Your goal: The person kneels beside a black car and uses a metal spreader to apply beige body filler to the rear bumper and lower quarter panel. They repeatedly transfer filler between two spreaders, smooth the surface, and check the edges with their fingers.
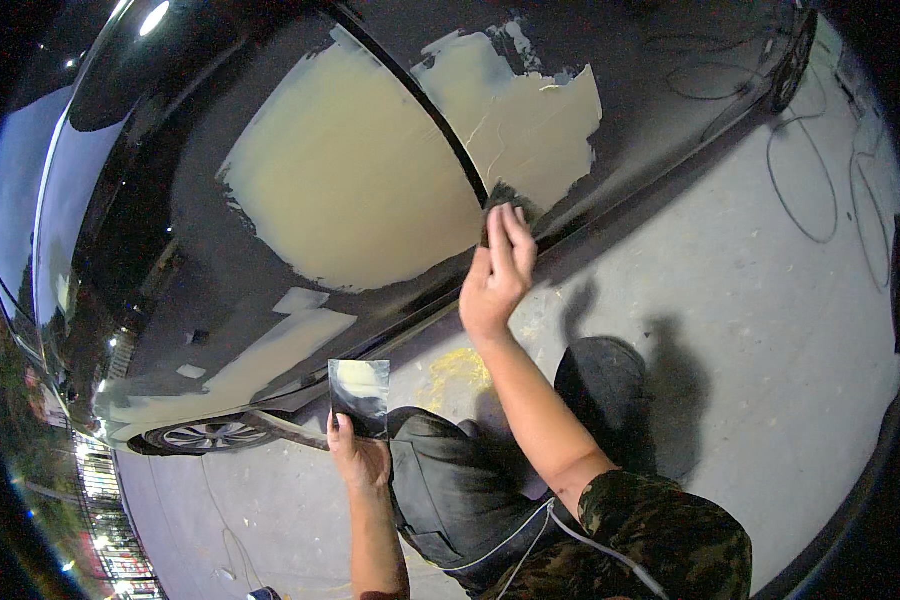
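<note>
My left hand point(358, 456) grips a small rectangular mixing board point(368, 418), held upright beside my knee. A smear of pale body filler point(360, 377) lies on its face. My right hand point(498, 278) is raised to the side of a black car point(660, 120), its fingers closed on a dark putty spreader point(503, 197). The spreader meets the panel by the lower end of the door gap point(440, 115). Left of that gap spreads a broad beige filler patch point(355, 170); a smaller patch point(540, 125) with thin raised lines covers the right side.
More filler point(260, 355) runs along the panel above the wheel point(210, 436). Grey floor point(760, 300) lies beside the car, with yellowish dust point(460, 372) near my legs. A looped cable point(805, 190) rests at the far right. A fence point(105, 500) stands at the left.
</note>
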The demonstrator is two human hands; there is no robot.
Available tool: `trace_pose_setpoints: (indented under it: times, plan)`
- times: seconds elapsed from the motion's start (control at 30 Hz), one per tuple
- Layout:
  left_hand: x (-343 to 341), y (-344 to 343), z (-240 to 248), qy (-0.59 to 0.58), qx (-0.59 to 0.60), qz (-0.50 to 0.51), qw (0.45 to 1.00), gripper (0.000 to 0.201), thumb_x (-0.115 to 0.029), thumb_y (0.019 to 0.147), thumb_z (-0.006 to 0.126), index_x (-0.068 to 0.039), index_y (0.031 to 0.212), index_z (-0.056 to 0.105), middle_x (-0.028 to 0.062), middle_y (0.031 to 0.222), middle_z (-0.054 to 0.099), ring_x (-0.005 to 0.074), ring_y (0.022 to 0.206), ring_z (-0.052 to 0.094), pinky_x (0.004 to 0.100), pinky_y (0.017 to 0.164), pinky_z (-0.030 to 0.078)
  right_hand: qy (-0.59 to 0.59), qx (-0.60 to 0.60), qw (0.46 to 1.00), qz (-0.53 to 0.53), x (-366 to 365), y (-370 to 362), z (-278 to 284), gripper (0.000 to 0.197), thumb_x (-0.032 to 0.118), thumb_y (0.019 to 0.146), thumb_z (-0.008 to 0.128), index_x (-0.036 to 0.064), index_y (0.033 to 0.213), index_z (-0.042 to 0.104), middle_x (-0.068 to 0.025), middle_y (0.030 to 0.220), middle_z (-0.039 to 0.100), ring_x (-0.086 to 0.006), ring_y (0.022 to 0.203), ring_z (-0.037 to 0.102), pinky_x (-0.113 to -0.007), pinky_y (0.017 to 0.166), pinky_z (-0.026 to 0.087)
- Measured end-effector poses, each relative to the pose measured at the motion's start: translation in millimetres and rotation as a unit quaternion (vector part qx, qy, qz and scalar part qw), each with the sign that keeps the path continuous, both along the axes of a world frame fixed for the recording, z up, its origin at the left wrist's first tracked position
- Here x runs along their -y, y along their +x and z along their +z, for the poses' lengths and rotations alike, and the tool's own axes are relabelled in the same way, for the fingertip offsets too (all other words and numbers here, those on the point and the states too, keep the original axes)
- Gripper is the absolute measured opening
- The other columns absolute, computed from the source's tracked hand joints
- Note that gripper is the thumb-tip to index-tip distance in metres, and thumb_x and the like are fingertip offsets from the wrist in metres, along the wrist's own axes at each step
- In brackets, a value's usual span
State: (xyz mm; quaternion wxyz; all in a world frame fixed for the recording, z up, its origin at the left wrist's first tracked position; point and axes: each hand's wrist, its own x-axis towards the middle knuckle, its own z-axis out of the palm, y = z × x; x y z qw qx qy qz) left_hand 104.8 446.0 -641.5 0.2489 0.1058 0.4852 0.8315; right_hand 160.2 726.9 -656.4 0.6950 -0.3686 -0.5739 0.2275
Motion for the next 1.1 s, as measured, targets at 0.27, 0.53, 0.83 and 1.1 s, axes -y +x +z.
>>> trace_pose_setpoints:
  times: [0.27,0.53,0.83,1.1]
  plan:
    - [-5.8,4.3,10.1,-0.007,-0.007,-0.011,1.0,0.039,-0.025,0.102,0.065,-0.004,0.133,0.054,0.0083,0.129,0.064,0.0229,0.119,0.062,0.0407,0.104,0.049,0.07,0.021,0.997,0.012,25.7,12.6,-33.1,0.033,-0.006,0.094,0.06,-0.0022,0.125,0.07,-0.0185,0.129,0.066,-0.0373,0.121,0.062,-0.049,0.107,0.049]
    - [-65.6,52.6,17.7,0.071,0.061,-0.114,0.989,0.043,-0.024,0.099,0.07,0.001,0.13,0.054,0.0124,0.124,0.066,0.0249,0.115,0.065,0.0437,0.104,0.051,-0.27,-0.295,0.852,0.337,26.4,124.3,35.1,0.034,0.011,0.103,0.06,-0.0052,0.132,0.062,-0.0096,0.122,0.068,-0.0155,0.105,0.065,-0.03,0.092,0.052]
    - [-107.3,71.2,34.4,0.115,0.082,-0.207,0.968,0.039,-0.015,0.102,0.065,0.005,0.134,0.054,0.0158,0.128,0.065,0.0242,0.114,0.067,0.0416,0.102,0.054,-0.238,-0.172,0.811,0.506,56.7,175.5,110.0,0.032,0.003,0.099,0.056,-0.0097,0.128,0.062,-0.0149,0.124,0.068,-0.0228,0.111,0.066,-0.033,0.097,0.051]
    - [-96.3,70.1,21.2,0.052,0.071,-0.157,0.984,0.045,-0.021,0.1,0.068,0.007,0.133,0.056,0.0144,0.124,0.067,0.0211,0.109,0.068,0.0376,0.1,0.055,-0.063,0.263,0.856,0.44,24.2,190.3,80.5,0.028,-0.003,0.094,0.058,-0.0076,0.119,0.068,-0.0211,0.114,0.071,-0.0295,0.104,0.07,-0.034,0.093,0.053]
